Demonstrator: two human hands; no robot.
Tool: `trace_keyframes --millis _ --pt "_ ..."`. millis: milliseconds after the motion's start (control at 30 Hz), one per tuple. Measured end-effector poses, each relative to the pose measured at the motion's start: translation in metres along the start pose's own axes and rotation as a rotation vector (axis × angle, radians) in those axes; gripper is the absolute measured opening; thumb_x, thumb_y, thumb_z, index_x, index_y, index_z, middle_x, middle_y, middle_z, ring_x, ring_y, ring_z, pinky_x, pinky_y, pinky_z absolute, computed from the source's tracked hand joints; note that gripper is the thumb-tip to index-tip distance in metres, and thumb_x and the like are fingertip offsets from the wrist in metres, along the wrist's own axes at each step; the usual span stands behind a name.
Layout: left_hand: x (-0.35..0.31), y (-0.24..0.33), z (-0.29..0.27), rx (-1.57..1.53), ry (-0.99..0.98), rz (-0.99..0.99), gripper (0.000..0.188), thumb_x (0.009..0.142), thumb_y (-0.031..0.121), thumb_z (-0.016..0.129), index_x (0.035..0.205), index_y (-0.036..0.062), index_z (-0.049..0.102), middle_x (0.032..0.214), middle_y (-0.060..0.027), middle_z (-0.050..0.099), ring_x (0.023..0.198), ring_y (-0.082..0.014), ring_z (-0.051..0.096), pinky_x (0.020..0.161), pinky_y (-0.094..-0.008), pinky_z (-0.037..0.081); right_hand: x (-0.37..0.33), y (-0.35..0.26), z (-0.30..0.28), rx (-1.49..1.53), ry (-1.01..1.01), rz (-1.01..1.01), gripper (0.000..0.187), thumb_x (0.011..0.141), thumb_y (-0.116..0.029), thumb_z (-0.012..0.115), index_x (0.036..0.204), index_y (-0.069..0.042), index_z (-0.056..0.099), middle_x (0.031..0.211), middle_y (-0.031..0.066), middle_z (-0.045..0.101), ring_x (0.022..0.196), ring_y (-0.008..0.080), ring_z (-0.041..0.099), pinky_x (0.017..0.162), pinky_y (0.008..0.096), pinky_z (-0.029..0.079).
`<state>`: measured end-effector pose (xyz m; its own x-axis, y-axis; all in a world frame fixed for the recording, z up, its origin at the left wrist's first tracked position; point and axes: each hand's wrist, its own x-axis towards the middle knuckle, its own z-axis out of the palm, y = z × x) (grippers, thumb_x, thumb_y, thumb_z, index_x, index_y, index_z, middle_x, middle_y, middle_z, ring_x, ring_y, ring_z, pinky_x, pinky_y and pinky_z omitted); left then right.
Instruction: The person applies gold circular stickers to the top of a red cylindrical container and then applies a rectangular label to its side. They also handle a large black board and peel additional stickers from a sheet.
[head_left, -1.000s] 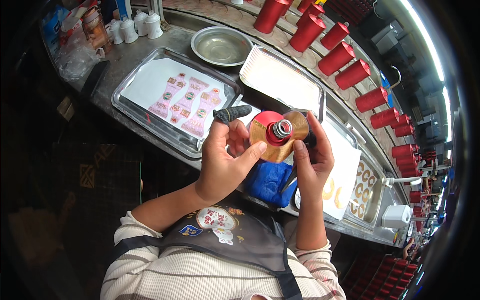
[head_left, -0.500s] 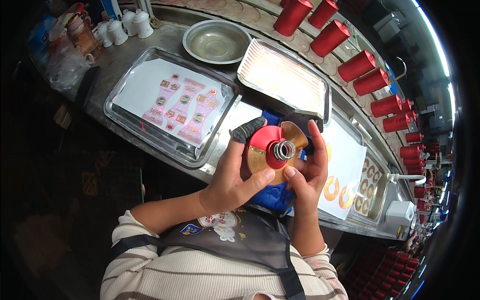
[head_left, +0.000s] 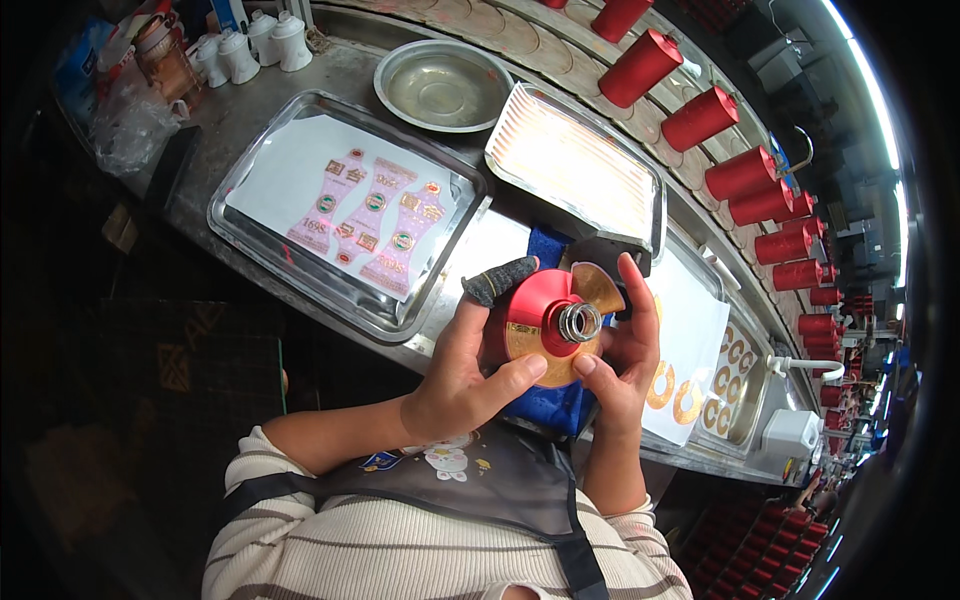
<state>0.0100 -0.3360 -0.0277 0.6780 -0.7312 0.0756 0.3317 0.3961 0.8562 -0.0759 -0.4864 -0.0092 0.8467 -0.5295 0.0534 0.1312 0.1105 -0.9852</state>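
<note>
Both hands hold a red bottle (head_left: 538, 298) whose silver threaded neck (head_left: 580, 322) points up toward me. A gold ring-shaped label (head_left: 548, 372) lies on the near side of its shoulder. A gold flap (head_left: 597, 287) stands off the bottle's far right side. My left hand (head_left: 465, 365) wraps the left side, its thumb pressing the gold near the lower edge; a dark finger cot (head_left: 500, 280) covers its index finger. My right hand (head_left: 622, 378) has its thumb tip on the label beside the left thumb. Its index finger stretches up, and its other fingers are partly hidden behind the bottle.
Blue cloth padding (head_left: 550, 408) lies under the bottle. A metal tray (head_left: 222, 205) with pink labels stands left. A metal basin (head_left: 440, 82) and a lit tray (head_left: 575, 160) lie beyond. Gold ring labels (head_left: 688, 400) lie right. Red bottles (head_left: 640, 68) line the far belt.
The bottle has moved slightly right and nearer, and the gold flap sits farther from the neck. Red bottles on the far belt have shifted along it.
</note>
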Motion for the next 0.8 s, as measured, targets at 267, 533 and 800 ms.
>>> trace_keyframes --millis 267,533,800 --pt "0.002 0.005 0.002 -0.031 0.018 -0.088 0.067 0.091 0.008 0.057 0.149 0.0005 0.024 0.148 -0.0153 0.035 0.138 -0.024 0.036 0.116 -0.0403 0.027 -0.001 -0.005 -0.002 -0.025 -0.035 0.033 0.087 0.077 -0.005 0.072 0.152 0.002 0.028 0.142 0.0178 0.048 0.105 0.0203 0.065 0.084 0.0264 0.053" --pt "0.002 -0.003 0.002 0.038 0.036 0.011 0.061 0.096 0.012 0.059 0.147 -0.0019 0.028 0.14 -0.0148 0.043 0.129 -0.0194 0.045 0.111 -0.0354 0.035 -0.002 -0.008 0.0 0.012 -0.05 0.071 0.083 0.08 -0.004 0.07 0.151 0.002 0.028 0.138 0.0166 0.05 0.101 0.0183 0.066 0.08 0.025 0.052" --pt "0.003 0.003 0.005 0.036 0.037 -0.002 0.063 0.093 0.008 0.059 0.147 -0.001 0.027 0.14 -0.0154 0.043 0.13 -0.0206 0.045 0.113 -0.0373 0.034 -0.002 -0.009 -0.009 0.037 -0.1 0.133 0.075 0.084 -0.006 0.066 0.15 0.001 0.032 0.143 0.0137 0.044 0.103 0.0142 0.064 0.083 0.024 0.05"
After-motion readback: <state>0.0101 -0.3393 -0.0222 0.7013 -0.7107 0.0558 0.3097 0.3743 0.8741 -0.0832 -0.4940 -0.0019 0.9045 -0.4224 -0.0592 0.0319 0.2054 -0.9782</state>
